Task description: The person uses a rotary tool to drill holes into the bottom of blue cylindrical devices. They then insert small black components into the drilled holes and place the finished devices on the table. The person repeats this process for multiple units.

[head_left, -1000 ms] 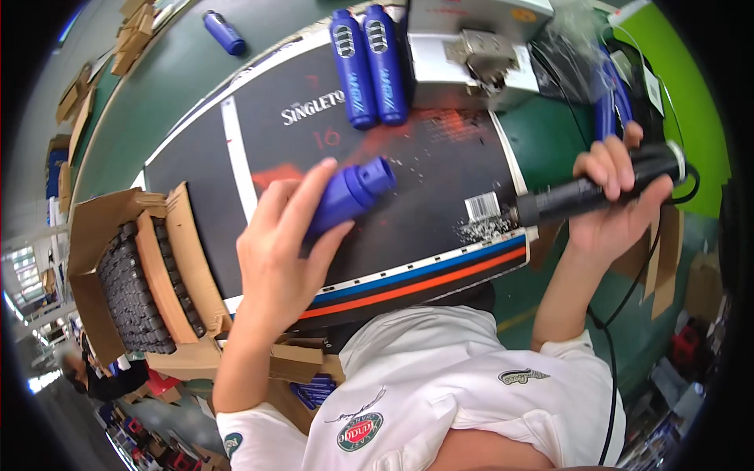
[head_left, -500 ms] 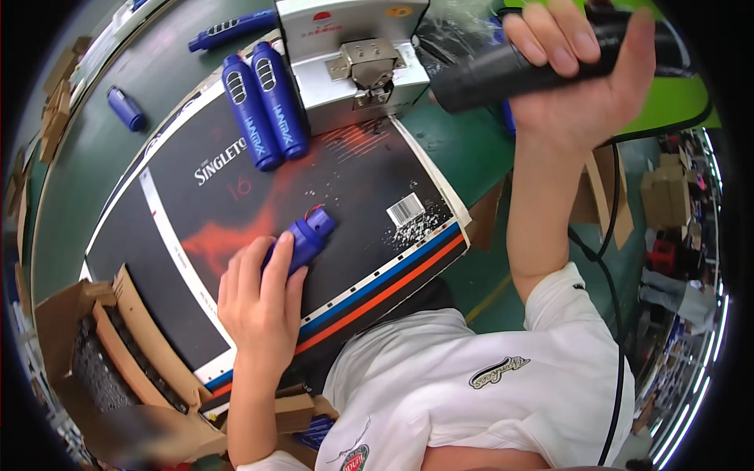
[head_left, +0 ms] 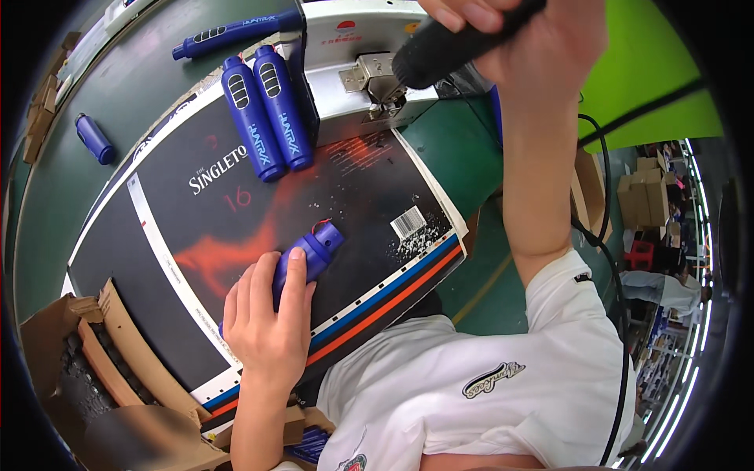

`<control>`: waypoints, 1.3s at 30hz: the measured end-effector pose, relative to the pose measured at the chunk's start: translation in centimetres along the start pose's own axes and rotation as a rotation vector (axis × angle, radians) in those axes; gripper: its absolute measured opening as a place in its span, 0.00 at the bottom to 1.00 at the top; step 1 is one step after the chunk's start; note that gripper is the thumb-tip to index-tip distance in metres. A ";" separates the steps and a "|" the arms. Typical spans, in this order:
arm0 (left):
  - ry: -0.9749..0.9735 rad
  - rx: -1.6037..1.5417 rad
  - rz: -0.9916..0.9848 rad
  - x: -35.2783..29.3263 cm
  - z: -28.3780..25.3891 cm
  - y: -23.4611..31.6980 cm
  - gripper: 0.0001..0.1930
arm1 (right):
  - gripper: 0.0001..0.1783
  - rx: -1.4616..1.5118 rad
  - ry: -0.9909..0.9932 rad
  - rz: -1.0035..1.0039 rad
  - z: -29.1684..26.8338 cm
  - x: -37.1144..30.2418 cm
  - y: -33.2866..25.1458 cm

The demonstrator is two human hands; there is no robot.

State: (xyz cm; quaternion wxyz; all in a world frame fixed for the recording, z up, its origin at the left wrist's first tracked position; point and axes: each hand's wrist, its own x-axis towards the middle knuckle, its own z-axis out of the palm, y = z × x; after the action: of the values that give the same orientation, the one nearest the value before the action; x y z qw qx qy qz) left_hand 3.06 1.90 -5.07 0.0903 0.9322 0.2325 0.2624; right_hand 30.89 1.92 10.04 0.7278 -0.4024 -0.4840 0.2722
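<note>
My left hand (head_left: 269, 330) is closed round a blue cylindrical tube (head_left: 308, 259) lying on a dark printed cardboard sheet (head_left: 357, 290). A narrower tip with a small red wire sticks out at the tube's far end; its near part is mostly covered by my fingers. My right hand (head_left: 542, 59) is raised at the upper right, wrapped round a black electric screwdriver (head_left: 452, 51). The screwdriver's front end hangs by the metal mechanism of a grey-white screw feeder (head_left: 334, 88), slightly overlapping it in view; whether they touch I cannot tell.
Two blue tubes (head_left: 271, 114) with printed sides lie left of the feeder, with another blue tube (head_left: 228, 35) behind them. A short blue piece (head_left: 94, 140) lies far left. An open cardboard box (head_left: 145, 345) of black parts stands near left. A black cable (head_left: 616, 314) hangs at right.
My right hand has carried the screwdriver leftward and up toward the screw feeder. My left hand keeps hold of the blue tube. The whole view has shifted slightly.
</note>
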 end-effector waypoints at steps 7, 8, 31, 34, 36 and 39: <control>0.013 -0.014 0.015 0.1 0.0 0.0 0.23 | 0.10 0.011 -0.120 0.074 -2.6 3.3 1.4; 0.015 -0.001 0.007 0.0 -0.1 0.0 0.23 | 0.10 0.014 -0.133 0.074 -2.7 3.4 1.8; 0.024 0.023 0.008 -0.2 0.2 -0.2 0.24 | 0.12 0.063 -0.120 -0.102 -3.2 1.4 1.4; 0.028 0.037 0.003 -0.3 0.2 -0.2 0.24 | 0.10 -0.001 -0.211 -0.036 -2.8 3.0 1.5; 0.049 0.022 0.039 0.2 0.3 0.0 0.22 | 0.09 -0.047 -0.232 -0.021 -3.9 3.7 1.1; 0.035 0.033 0.022 0.0 0.2 0.0 0.23 | 0.09 0.048 -0.241 0.052 -3.1 4.0 1.8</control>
State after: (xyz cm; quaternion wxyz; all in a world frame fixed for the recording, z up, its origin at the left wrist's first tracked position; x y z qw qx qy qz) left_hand 3.20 1.93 -5.24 0.0682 0.9312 0.2282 0.2759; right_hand 35.27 5.05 9.86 0.6663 -0.3616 -0.5508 0.3491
